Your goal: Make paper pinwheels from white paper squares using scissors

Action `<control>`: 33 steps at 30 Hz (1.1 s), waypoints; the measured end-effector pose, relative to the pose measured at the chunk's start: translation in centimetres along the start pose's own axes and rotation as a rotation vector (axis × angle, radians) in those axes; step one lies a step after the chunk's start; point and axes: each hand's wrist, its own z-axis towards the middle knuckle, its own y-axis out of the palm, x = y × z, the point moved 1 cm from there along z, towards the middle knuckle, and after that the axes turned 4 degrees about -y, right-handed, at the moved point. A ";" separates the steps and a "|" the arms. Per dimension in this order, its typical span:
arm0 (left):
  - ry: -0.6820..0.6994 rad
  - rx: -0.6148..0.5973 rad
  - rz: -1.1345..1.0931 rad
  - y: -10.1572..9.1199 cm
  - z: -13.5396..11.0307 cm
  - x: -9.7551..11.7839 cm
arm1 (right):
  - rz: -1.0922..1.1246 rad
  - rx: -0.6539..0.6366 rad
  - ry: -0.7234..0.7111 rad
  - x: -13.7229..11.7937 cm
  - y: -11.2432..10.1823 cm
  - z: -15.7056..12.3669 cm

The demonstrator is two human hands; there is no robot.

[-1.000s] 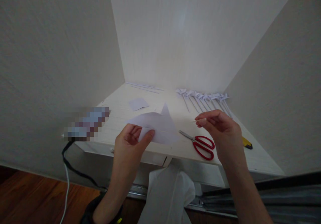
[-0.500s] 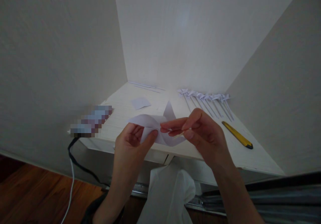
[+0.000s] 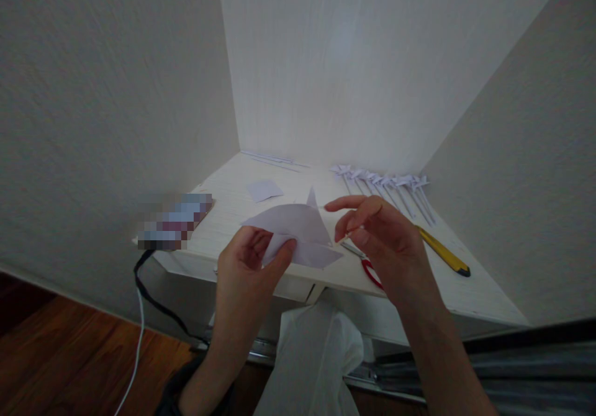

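Note:
My left hand (image 3: 256,251) pinches a sheet of white paper (image 3: 298,220) between thumb and fingers. The paper has cut flaps; one folds over toward the thumb and a pointed one stands up at the back. Just right of the paper, my right hand (image 3: 379,236) holds a small thin pale stick, like a toothpick (image 3: 345,238), between thumb and a finger, with the index finger stretched out. Under that hand lie scissors (image 3: 370,273) with red handles, partly hidden. A yellow utility knife (image 3: 442,251) rests to the right.
Several white paper pinwheels (image 3: 379,179) on thin sticks lie in a row at the back right of the white table (image 3: 218,236). Thin paper sticks (image 3: 274,160) and a small paper square (image 3: 264,190) lie at the back left. A blurred-out device (image 3: 177,220) with a cable sits left. Walls enclose three sides.
My right hand has drawn away from the paper to the right, its index finger extending. A curled flap has opened out flatter, and the scissors have come into view.

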 end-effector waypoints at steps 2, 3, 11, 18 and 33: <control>0.007 0.012 0.006 -0.1 -0.1 0.1 | -0.048 0.090 -0.053 -0.1 -0.6 0.2; 0.011 0.018 0.012 -0.1 -0.2 0.2 | -0.060 0.137 -0.064 -0.2 -0.8 0.4; 0.103 0.037 0.105 0.0 -0.9 0.7 | -0.255 0.182 -0.089 -2.0 -0.2 2.0; 0.109 0.064 0.116 0.0 -1.0 1.2 | -0.282 0.071 -0.032 -2.4 0.7 1.7; 0.079 0.050 0.076 0.2 -1.2 1.6 | -0.248 0.118 -0.006 -0.6 2.4 -0.3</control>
